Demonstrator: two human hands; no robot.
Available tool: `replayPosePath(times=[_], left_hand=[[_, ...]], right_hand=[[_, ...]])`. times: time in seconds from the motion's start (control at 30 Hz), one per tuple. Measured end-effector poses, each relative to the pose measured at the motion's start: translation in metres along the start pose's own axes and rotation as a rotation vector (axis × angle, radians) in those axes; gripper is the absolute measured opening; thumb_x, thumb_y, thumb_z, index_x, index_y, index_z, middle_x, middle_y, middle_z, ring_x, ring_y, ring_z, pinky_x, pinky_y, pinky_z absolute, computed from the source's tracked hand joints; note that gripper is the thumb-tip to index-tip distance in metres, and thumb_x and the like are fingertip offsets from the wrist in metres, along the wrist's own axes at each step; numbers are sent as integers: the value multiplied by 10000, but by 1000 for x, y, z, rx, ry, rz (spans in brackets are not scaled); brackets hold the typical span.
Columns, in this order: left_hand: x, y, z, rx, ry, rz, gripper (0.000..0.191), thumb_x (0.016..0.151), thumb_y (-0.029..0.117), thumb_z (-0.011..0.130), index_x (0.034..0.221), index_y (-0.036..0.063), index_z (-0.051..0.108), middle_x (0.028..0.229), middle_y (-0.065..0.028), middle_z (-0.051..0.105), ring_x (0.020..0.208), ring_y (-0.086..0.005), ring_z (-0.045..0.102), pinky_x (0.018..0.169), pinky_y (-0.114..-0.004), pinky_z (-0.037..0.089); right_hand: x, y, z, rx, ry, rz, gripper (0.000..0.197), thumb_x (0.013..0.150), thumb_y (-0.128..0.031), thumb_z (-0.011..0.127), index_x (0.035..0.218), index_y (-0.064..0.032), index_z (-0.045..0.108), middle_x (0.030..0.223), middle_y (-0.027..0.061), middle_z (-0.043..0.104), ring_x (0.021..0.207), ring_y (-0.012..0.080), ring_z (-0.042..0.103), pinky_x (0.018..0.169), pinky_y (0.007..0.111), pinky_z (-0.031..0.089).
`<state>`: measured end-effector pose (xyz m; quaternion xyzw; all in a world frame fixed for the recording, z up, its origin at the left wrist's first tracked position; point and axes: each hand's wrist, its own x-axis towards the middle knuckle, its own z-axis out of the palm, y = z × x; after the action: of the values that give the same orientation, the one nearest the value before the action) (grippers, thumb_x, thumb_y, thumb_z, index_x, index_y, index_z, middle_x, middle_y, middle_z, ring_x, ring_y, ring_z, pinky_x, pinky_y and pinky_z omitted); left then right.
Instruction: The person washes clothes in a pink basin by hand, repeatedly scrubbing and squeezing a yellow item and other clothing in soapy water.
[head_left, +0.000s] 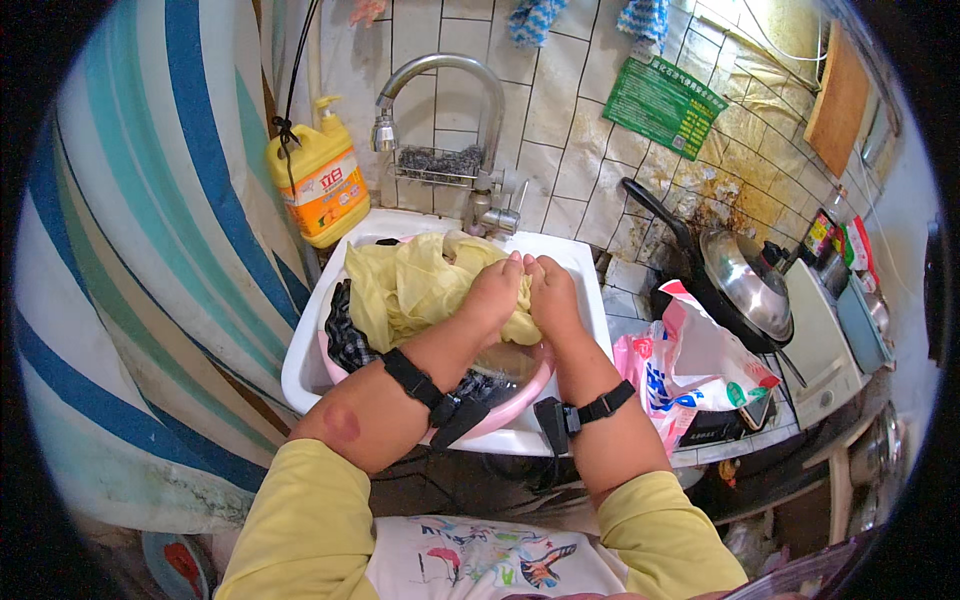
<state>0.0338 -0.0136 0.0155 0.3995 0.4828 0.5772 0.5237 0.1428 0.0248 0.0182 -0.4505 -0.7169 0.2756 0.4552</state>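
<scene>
My left hand and my right hand are close together over a pink plastic basin, thumbs nearly touching. Both are closed on a wet, pale yellow cloth or garment, bunched between them. The rest of the cloth spreads to the left across the basin. A dark checked fabric hangs at the basin's left rim, and more dark fabric lies in the water near the front. The basin sits in a white sink. My fingertips are partly hidden by the hands and cloth.
A chrome faucet arches behind the basin. A yellow detergent jug hangs at the left, beside a striped curtain. To the right are an opened plastic packet, a lidded wok with its handle toward the wall, and a phone.
</scene>
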Motion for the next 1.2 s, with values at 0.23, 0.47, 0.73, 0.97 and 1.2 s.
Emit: replayPosePath(times=[0.23,0.47,0.73,0.97,1.2], left_hand=[[-3,-2,-7,-459,-213,-76,412,1015,354,356,1119,4,548,997,-92,615,858,-174,596,770,-326,491],[-9,11,5,-126,-34,31,390,1011,339,375,1100,8,559,984,-88,615,846,-172,598,754,-315,493],[3,-2,1,-64,-10,0,416,1004,370,383,1085,-3,546,944,-86,602,830,-185,595,751,-327,493],[-9,10,0,-99,-30,18,408,1004,360,383,1083,-7,545,943,-89,611,800,-194,603,733,-332,498],[-3,3,0,-210,-99,-20,413,1005,345,369,1111,-10,550,938,-86,623,799,-201,609,719,-329,494]], right_hand=[[-18,-36,-5,38,-68,-198,321,911,-283,546,799,17,573,709,269,565,649,421,548,612,440,436],[-8,-24,-6,-37,67,-85,353,935,-289,536,767,20,563,665,242,549,585,364,506,592,415,427],[-10,-21,-5,124,-7,-149,358,935,-298,535,773,20,566,652,235,536,571,326,460,597,394,425],[-11,-26,-7,17,-12,-77,335,932,-272,528,789,29,563,673,249,538,585,341,478,599,392,431],[-12,-23,-5,75,8,-150,351,935,-281,519,782,33,553,691,259,541,604,363,499,602,402,430]])
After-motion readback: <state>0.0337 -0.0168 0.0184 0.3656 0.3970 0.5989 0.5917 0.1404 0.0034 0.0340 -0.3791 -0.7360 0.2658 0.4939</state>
